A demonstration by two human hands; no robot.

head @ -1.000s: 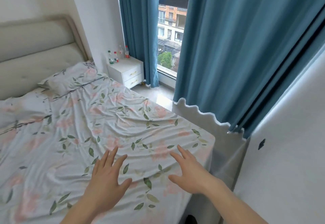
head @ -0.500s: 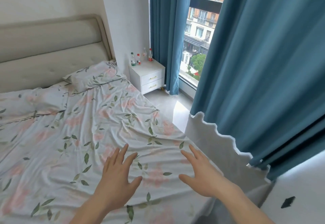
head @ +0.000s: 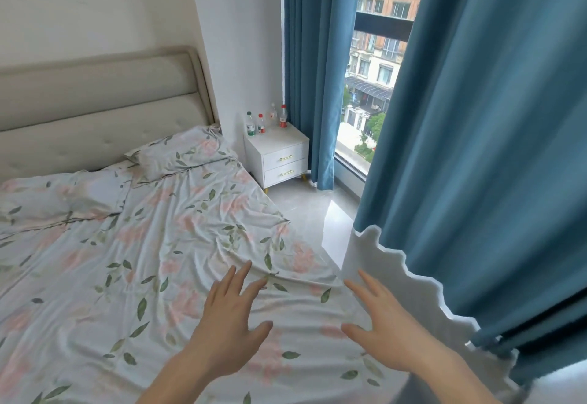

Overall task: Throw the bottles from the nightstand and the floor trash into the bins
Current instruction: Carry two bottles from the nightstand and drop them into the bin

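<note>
Bedroom's floral bed (head: pixel 133 245) is filling the view; left hand (head: pixel 227 324) and right hand (head: pixel 386 330) are hovering, fingers spread wide, holding nothing, bottles (head: pixel 266 121) at twelve o'clock on the nightstand (head: pixel 279 156).

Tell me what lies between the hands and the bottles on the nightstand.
In the head view, the flowered bedsheet and a strip of bare floor lie between both open hands, left hand, right hand, and the bottles.

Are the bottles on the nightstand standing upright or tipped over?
Upright: all four bottles stand on the nightstand with their caps pointing up.
</note>
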